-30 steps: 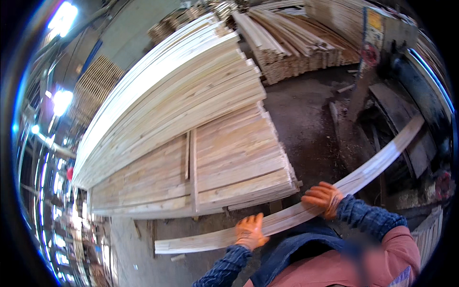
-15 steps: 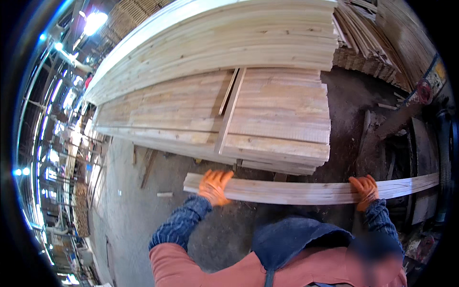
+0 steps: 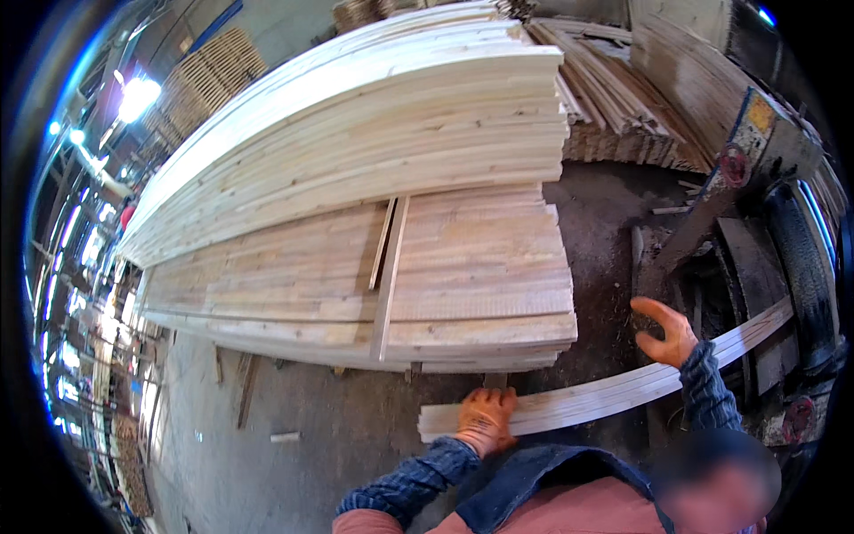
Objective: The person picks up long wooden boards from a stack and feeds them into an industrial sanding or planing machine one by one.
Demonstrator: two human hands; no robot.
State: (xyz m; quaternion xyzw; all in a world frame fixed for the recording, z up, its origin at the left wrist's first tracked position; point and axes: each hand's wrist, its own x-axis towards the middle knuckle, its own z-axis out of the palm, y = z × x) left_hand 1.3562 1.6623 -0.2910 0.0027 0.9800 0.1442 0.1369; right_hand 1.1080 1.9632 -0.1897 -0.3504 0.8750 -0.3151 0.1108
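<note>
A bundle of pale wooden boards [image 3: 592, 400] lies side by side across the lower right, close to my body. My left hand [image 3: 486, 422], in an orange glove, grips the bundle near its left end, with fingers over the far edge. My right hand [image 3: 665, 333], also gloved in orange, is raised off the boards on their far side. Its thumb and fingers are apart and nothing is between them. Beyond the bundle stands a big stack of boards [image 3: 480, 258], with a narrow stick [image 3: 389, 285] lying across its lower step.
A dark, worn machine frame [image 3: 792, 258] stands at the right, near the bundle's far end. More long strips [image 3: 614, 98] are piled at the back right. A small wood offcut [image 3: 285, 437] lies on the concrete floor [image 3: 213, 400] at the left.
My right hand has let go of the boards and lifted away, fingers spread. My left hand keeps its hold. The bundle now slants more, its left end nearer my body; the view has shifted.
</note>
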